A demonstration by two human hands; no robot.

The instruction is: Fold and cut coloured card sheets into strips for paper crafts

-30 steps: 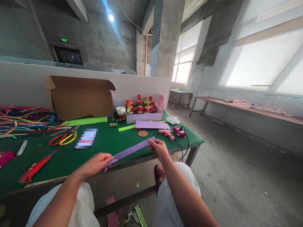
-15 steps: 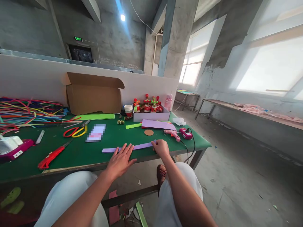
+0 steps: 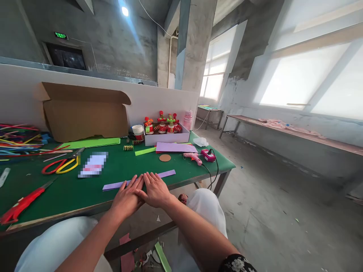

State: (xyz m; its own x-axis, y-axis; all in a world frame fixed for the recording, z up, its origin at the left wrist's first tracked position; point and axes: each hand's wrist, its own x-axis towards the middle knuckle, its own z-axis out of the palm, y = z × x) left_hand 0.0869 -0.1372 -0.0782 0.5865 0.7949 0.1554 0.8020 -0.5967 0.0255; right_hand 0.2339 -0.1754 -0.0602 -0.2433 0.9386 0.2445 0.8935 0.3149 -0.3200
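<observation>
A narrow purple paper strip (image 3: 169, 173) lies along the near edge of the green table, its middle covered by my hands. My left hand (image 3: 129, 196) rests flat on it with the fingers stretched out. Right beside it, my right hand (image 3: 155, 190) also presses flat on the strip, its thumb against the left hand. Beyond the strip lies a round brown disc (image 3: 165, 158). Farther back is a stack of purple sheets (image 3: 176, 147), with a pink glue gun (image 3: 193, 158) to its right.
Scissors (image 3: 64, 164) and a red-handled cutter (image 3: 24, 204) lie on the left. A white box (image 3: 166, 138) of red figures stands at the back beside paper cups (image 3: 138, 132). An open cardboard box (image 3: 87, 117) leans behind. The glue gun's cord hangs over the right edge.
My right hand has let go of the strip's right end and moved left beside my left hand, now lying flat. The camera view has turned right.
</observation>
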